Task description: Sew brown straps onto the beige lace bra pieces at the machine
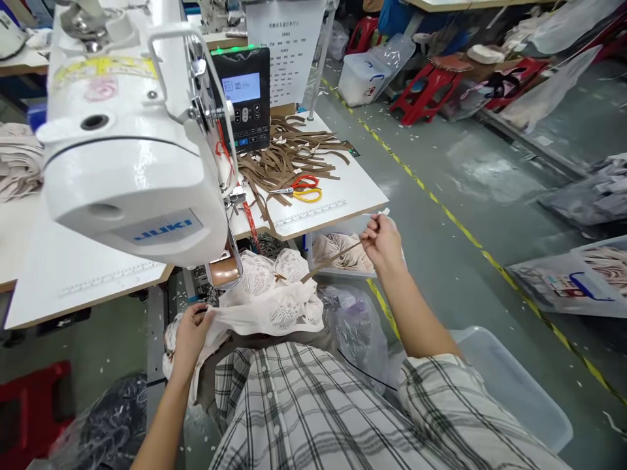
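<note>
White lace bras [284,310] lie across my lap below the sewing machine head [142,170]. My left hand [190,336] is closed on the edge of one bra's white band, left of the cups. Out to the right, my right hand [383,243] pinches one end of a thin brown strap [336,260]. This strap slants down from my fingers to the bras; how it meets them is hard to make out. A small white bit sticks out above my right fingers.
Brown straps [289,147] are heaped on the white table [333,212], beside red-and-yellow scissors [306,189]. A bin of pale fabric pieces [343,251] stands under the table edge. An open plastic bin [509,385] is at my right, and a red stool [36,411] at lower left.
</note>
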A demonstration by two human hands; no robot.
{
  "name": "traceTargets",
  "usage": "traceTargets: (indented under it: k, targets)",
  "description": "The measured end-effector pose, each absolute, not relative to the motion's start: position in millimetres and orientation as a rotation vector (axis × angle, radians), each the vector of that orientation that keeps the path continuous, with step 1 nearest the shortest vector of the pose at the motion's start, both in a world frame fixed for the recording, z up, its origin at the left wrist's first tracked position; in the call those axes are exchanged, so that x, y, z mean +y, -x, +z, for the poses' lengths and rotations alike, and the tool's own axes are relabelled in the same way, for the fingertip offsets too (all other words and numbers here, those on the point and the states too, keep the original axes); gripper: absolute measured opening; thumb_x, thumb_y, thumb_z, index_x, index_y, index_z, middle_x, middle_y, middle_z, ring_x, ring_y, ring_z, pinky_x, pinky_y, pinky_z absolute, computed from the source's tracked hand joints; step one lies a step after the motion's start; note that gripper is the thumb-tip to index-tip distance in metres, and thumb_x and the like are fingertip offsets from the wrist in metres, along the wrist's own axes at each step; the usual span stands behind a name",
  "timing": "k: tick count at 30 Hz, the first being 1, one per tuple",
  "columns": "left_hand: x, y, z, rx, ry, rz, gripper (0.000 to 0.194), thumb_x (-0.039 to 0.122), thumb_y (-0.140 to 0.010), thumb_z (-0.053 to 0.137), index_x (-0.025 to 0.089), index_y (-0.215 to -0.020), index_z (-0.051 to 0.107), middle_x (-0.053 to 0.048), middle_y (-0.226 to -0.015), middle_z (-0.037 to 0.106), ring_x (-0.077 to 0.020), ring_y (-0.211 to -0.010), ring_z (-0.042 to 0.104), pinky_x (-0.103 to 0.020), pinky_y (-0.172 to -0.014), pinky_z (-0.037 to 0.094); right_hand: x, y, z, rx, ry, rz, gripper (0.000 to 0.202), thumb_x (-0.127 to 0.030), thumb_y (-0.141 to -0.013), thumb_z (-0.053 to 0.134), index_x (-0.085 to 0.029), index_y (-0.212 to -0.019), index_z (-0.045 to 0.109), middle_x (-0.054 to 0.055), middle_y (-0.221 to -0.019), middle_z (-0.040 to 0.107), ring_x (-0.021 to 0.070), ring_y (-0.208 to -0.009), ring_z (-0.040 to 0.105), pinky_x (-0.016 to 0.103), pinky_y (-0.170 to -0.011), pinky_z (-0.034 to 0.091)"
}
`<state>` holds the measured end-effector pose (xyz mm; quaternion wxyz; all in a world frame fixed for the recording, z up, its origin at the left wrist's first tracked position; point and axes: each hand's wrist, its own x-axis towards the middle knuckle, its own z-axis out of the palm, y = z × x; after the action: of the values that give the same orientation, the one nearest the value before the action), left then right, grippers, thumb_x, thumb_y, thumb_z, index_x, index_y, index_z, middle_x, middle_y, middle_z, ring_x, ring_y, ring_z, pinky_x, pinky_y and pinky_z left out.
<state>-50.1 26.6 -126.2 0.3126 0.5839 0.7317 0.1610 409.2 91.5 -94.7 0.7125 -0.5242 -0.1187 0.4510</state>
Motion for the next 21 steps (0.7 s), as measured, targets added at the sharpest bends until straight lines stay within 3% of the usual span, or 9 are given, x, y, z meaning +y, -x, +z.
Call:
traceTargets:
  k: [3, 7, 10, 15, 18, 21]
  targets:
    - [31.0, 34.8, -130.1, 2.053, -1.619, 0.509, 0.041, 0.033, -0.093, 0.042, 0.013, -0.127, 0.053, -0.012, -0.086, 0.070, -0.0274, -0.077, 0.066, -0.035, -0.068, 0.048, 81.3, -360.6, -97.0, -0.431, 1.179, 1.124, 0.019, -0.037, -0.089, 0.063, -0.020, -0.082, 0.056, -0.012, -0.049, 0.034, 0.0030, -0.037, 0.025, 0.014, -0.037, 0.026]
    - [25.2, 10.2, -107.7, 1.899, -1.803, 0.512, 0.029, 0.023, -0.091, 0.044, 0.019, -0.107, 0.068, -0.013, -0.103, 0.070, -0.0289, -0.103, 0.063, -0.038, -0.087, 0.047, 49.4, -286.7, -86.6, -1.258, 1.245, 1.315, 0.019, -0.030, -0.092, 0.058, -0.019, -0.077, 0.061, -0.005, -0.053, 0.051, 0.0091, -0.050, 0.047, 0.022, -0.052, 0.039]
    - [16.6, -5.0, -73.5, 1.572, -1.884, 0.631, 0.030, 0.023, -0.095, 0.042, 0.020, -0.104, 0.070, -0.008, -0.103, 0.071, -0.0203, -0.096, 0.065, -0.030, -0.084, 0.049, 32.5, -249.4, -71.6, -1.922, 1.149, 1.169, 0.026, -0.024, -0.095, 0.049, -0.018, -0.072, 0.058, 0.000, -0.063, 0.059, 0.0119, -0.064, 0.055, 0.025, -0.065, 0.039]
    - [9.3, -14.7, -39.8, 1.199, -1.913, 0.631, 0.032, 0.034, -0.093, 0.060, 0.017, -0.119, 0.068, -0.005, -0.087, 0.070, -0.0139, -0.071, 0.061, -0.024, -0.061, 0.046, 27.1, -223.8, -61.0, -2.290, 1.028, 0.999, 0.025, -0.021, -0.093, 0.047, -0.017, -0.069, 0.056, 0.000, -0.066, 0.058, 0.0116, -0.063, 0.048, 0.026, -0.060, 0.030]
    - [7.0, -14.3, -44.9, 1.250, -1.943, 0.616, 0.019, 0.029, -0.095, 0.057, 0.019, -0.100, 0.072, -0.003, -0.079, 0.068, -0.0132, -0.072, 0.061, -0.024, -0.064, 0.044, 25.6, -219.6, -60.0, -2.338, 1.081, 1.057, 0.026, -0.020, -0.093, 0.050, -0.017, -0.068, 0.058, 0.000, -0.066, 0.059, 0.0113, -0.062, 0.048, 0.026, -0.060, 0.029]
    - [3.2, -15.0, -53.1, 1.325, -1.982, 0.647, 0.016, 0.026, -0.095, 0.058, 0.019, -0.086, 0.069, -0.001, -0.074, 0.065, -0.0122, -0.069, 0.058, -0.024, -0.062, 0.042, 22.2, -217.7, -58.4, -2.183, 1.203, 1.162, 0.012, -0.025, -0.090, 0.060, -0.018, -0.083, 0.066, 0.000, -0.072, 0.063, 0.0116, -0.067, 0.053, 0.024, -0.062, 0.033]
